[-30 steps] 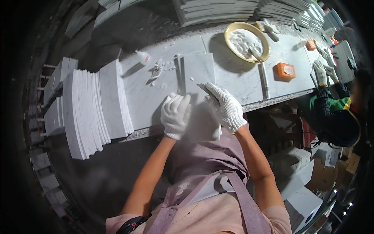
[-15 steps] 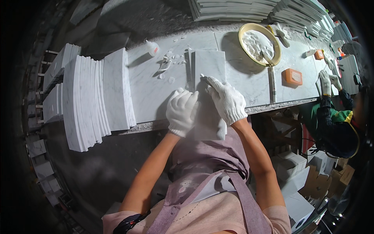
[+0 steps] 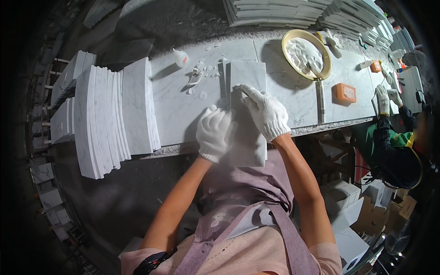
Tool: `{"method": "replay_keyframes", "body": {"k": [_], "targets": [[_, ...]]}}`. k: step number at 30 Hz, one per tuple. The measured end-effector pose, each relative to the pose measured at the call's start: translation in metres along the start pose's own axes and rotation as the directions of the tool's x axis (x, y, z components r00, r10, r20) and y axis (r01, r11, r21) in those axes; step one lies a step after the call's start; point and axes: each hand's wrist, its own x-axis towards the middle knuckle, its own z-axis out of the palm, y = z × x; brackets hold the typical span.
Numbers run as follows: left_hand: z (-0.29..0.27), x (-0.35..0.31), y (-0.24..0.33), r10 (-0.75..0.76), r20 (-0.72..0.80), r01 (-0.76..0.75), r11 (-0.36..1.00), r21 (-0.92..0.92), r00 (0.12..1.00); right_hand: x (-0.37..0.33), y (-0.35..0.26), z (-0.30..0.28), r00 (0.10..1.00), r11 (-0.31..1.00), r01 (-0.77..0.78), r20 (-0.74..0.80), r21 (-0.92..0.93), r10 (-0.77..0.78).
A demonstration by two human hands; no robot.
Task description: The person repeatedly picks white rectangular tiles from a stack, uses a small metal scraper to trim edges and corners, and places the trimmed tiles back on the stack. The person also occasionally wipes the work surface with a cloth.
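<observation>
A long white-grey marble slab point(image 3: 248, 73) lies lengthwise before me, its near end jutting past the table edge towards my apron. My left hand point(image 3: 214, 134), in a white knitted glove, is closed with bent fingers at the slab's left edge. My right hand point(image 3: 266, 114), gloved alike, rests over the right side, its fingers stretched across the surface towards the left edge. Whether anything small lies under those fingertips is hidden. Along the left side runs a narrow marble strip point(image 3: 224, 80). White flakes and scraps point(image 3: 197, 78) are scattered left of it.
Marble slabs point(image 3: 103, 119) stand in a row at left, near a white squeeze bottle point(image 3: 180, 58). Right of me are a yellow bowl point(image 3: 286, 68) of white powder or paste, and an orange box point(image 3: 344, 93). Tile stacks point(image 3: 275, 13) line the back; another person point(image 3: 396, 142) works at right.
My right fingers have shifted slightly over the slab, and a small white bit at their tips no longer shows. My left hand has stayed nearly in place.
</observation>
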Motion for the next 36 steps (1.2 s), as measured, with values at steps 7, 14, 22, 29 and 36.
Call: {"method": "replay_keyframes", "body": {"k": [7,14,22,29,36], "targets": [[0.001,0.000,-0.001,-0.002,0.003,0.002,1.000,-0.020,1.000,-0.021,-0.004,0.008,0.999,0.948,0.027,0.041,-0.318,-0.014],[0.000,-0.001,0.001,0.002,0.019,-0.003,1.000,0.024,1.000,-0.026,0.004,0.002,1.000,0.996,-0.006,0.010,-0.084,0.007],[-0.002,0.000,0.003,0.008,0.002,-0.008,0.999,0.031,1.000,-0.010,-0.006,0.009,0.993,0.958,0.082,-0.055,-0.276,-0.101],[-0.002,0.001,0.000,0.010,0.022,-0.010,1.000,-0.008,1.000,-0.034,-0.003,0.000,0.998,0.967,0.060,0.024,-0.248,-0.056],[0.000,-0.005,0.002,-0.018,0.034,0.016,0.997,0.073,0.999,-0.009,-0.012,0.002,0.995,0.992,0.040,-0.091,-0.116,-0.051]]}}
